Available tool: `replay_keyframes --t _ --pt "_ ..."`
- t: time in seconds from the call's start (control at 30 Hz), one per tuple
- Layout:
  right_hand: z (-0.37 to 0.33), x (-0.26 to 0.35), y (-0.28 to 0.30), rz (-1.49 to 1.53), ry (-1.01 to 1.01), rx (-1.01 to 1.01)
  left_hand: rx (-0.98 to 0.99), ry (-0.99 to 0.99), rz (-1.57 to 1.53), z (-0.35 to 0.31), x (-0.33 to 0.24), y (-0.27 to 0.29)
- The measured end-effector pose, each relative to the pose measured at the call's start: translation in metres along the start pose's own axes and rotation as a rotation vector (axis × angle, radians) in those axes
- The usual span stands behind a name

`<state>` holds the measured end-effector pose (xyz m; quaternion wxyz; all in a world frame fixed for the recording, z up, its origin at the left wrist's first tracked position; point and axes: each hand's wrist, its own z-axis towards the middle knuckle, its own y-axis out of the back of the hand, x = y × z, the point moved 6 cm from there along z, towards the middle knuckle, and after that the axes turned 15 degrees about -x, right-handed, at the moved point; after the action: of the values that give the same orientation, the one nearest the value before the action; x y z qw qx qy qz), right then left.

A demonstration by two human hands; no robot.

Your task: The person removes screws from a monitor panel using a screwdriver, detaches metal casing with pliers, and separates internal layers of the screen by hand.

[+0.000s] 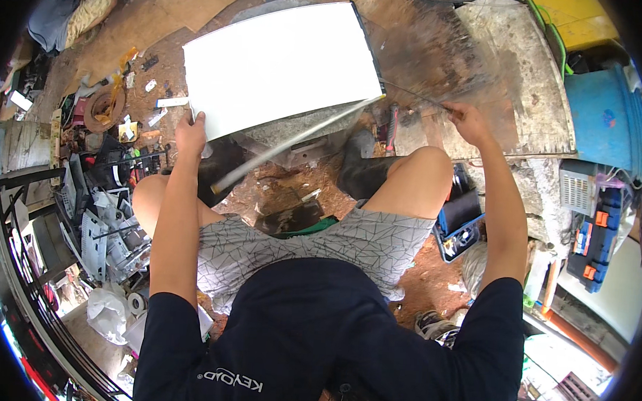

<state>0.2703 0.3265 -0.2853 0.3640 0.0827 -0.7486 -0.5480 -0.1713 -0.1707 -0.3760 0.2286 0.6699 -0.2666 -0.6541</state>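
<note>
A large white rectangular panel point(284, 64) with a dark right edge lies in front of me, above my knees. My left hand point(191, 132) is closed on its near left corner. My right hand point(468, 123), out to the right, has its fingers closed on a thin dark rod or strip point(417, 94). That thin piece runs from the hand to the panel's near right corner; whether it is joined there I cannot tell. A long pale strip point(287, 149), blurred along its length, slants from that same corner down toward my left knee.
Metal brackets and scrap point(109, 233) crowd the left side, with a tape roll point(106, 109) and small parts beyond. A red-handled tool point(392, 128) lies right of the panel. At right stand a blue bin point(605, 117) and a blue-and-orange case point(595, 240). An open blue case point(458, 237) sits by my right knee.
</note>
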Motion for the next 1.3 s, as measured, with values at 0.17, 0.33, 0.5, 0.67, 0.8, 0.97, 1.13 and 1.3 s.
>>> replay_keyframes --t 0.17,0.33,0.5,0.67,0.8,0.97,1.13,1.3 --pt "-0.015 0.027 0.030 -0.248 0.101 -0.116 -0.035 0.000 0.099 -0.002 0.000 0.005" --pt "-0.045 0.057 0.072 -0.430 0.115 -0.257 -0.012 0.031 0.029 -0.001 0.004 0.001" --pt "-0.053 0.044 0.073 -0.073 -0.102 -0.353 -0.001 0.000 0.044 -0.001 0.000 0.000" --pt "-0.045 0.070 0.028 0.585 -0.228 -0.321 -0.029 -0.044 0.084 -0.007 -0.011 0.005" --pt "-0.030 0.108 -0.021 0.614 -0.243 -0.362 0.021 -0.042 0.037 -0.008 -0.010 0.002" --pt "-0.012 0.122 -0.096 0.270 -0.247 -0.355 0.001 -0.113 0.041 -0.002 -0.008 0.001" --pt "-0.013 0.126 -0.130 0.362 -0.356 -0.387 0.083 -0.066 0.232 -0.005 -0.007 0.005" --pt "-0.022 0.142 -0.106 0.397 -0.410 -0.540 0.130 0.018 0.136 -0.010 -0.022 0.016"
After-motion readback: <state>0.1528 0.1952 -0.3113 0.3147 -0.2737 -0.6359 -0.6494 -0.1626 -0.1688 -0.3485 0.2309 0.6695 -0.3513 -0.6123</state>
